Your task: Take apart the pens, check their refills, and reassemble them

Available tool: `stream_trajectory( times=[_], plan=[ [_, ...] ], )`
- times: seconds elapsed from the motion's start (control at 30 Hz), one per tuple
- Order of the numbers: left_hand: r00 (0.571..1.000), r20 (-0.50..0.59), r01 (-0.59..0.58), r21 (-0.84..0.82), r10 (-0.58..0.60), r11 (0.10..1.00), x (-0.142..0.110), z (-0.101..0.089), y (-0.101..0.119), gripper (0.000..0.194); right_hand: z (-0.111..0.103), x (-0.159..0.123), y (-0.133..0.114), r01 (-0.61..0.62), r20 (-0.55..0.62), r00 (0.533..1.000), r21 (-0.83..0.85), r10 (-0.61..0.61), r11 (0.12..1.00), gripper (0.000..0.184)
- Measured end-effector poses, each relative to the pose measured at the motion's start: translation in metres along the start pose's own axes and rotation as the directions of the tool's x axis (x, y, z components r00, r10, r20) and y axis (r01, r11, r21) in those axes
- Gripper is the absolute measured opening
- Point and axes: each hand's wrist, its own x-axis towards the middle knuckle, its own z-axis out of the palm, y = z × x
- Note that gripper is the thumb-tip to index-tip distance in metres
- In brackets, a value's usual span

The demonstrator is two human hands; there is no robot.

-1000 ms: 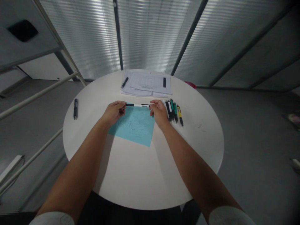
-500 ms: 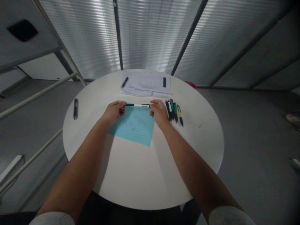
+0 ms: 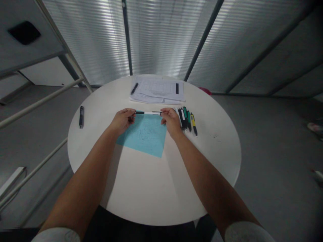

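Held level between my two hands is a black and white pen, gripped at both ends by the fingertips. My left hand holds one end and my right hand holds the other. Both hands hover at the far edge of a light blue sheet of paper, which lies flat on the round white table. Close beside my right hand lies a row of several pens in black, green and yellow.
A stack of printed papers with a black pen on it lies at the table's far side. Another dark pen lies near the left rim. Pale metal rails run along the left, and a red object shows past the far rim.
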Motion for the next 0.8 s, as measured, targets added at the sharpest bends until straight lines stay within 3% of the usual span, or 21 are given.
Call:
stream_trajectory(
  times=[0.8],
  plan=[
    [1.0,0.008,-0.011,-0.018,0.011,1.0,-0.0007,-0.0008,0.0,0.006,0.0005,0.0013,0.0025,0.015,-0.012,1.0,-0.007,-0.015,1.0,0.017]
  ],
)
